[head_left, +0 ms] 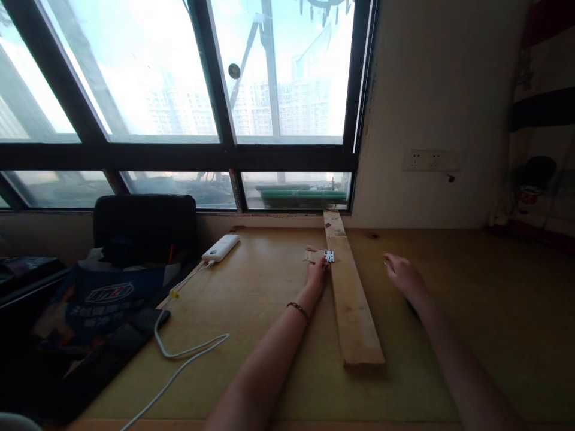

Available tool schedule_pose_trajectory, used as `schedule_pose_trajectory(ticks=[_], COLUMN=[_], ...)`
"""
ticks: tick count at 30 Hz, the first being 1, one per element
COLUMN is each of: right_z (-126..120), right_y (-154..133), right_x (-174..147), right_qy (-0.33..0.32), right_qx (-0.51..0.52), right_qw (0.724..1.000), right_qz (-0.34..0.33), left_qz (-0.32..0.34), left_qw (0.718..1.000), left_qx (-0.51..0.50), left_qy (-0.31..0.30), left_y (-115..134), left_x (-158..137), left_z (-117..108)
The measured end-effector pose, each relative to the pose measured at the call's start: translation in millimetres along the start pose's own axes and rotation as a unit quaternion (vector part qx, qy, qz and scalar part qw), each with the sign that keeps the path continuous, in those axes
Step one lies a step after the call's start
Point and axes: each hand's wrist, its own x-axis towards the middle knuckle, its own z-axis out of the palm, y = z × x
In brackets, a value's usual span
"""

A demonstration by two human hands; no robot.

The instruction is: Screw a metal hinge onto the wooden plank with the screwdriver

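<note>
A long wooden plank (353,299) lies lengthwise on the table, its far end toward the window. A small metal hinge (330,257) with dark holes rests on the plank's left edge. My left hand (317,274) is closed at that edge, its fingers pressed on the hinge. Beside it, to the left, a small pale wooden piece (311,254) shows, partly behind the fingers. To the right of the plank, my right hand (404,276) is raised with fingertips pinched together. A tiny shiny spot shows at those fingertips, too small to name.
A white power bank (221,248) sits on the table's left side, with a white cable (179,356) curling toward the front edge. A black chair (144,221) with a blue bag (101,299) stands at the left. Behind are the window and a wall socket (431,160).
</note>
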Motion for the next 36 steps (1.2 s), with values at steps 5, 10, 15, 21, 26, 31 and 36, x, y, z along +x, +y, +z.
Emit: schedule_pose_trajectory(ticks=[5, 10, 15, 21, 26, 31, 36], right_z=[2.4, 6.2, -1.4, -12.6, -21.6, -30.4, -30.4], right_y=[39.8, 42.8, 33.2, -25.0, -90.3, -125.1, -127.6], right_x=[-14.8, -17.9, -13.7, 9.5, 50.5, 67.9, 67.5], right_qy=[-0.088, -0.137, -0.013, -0.04, -0.13, -0.188, -0.183], right_qx=[-0.135, -0.108, 0.08, 0.612, 0.722, 0.748, 0.746], right_qw=[0.969, 0.96, 0.972, 0.774, 0.672, 0.636, 0.64], right_qz=[0.187, 0.218, 0.22, 0.158, 0.105, 0.025, -0.019], left_qz=[-0.025, -0.054, -0.095, -0.134, -0.157, -0.16, -0.143], left_qw=[0.999, 0.996, 0.986, 0.98, 0.978, 0.978, 0.982], left_qx=[-0.037, -0.075, -0.123, -0.125, -0.112, -0.107, -0.104], left_qy=[0.01, -0.011, -0.064, -0.075, -0.082, -0.075, -0.065], left_y=[-2.9, -0.9, 2.7, 3.8, 4.7, 4.0, 2.8], left_x=[2.5, 1.9, 4.1, 7.3, 8.4, 8.2, 6.0], left_z=[-1.6, -1.5, -0.5, -1.1, -1.6, -1.3, 0.6])
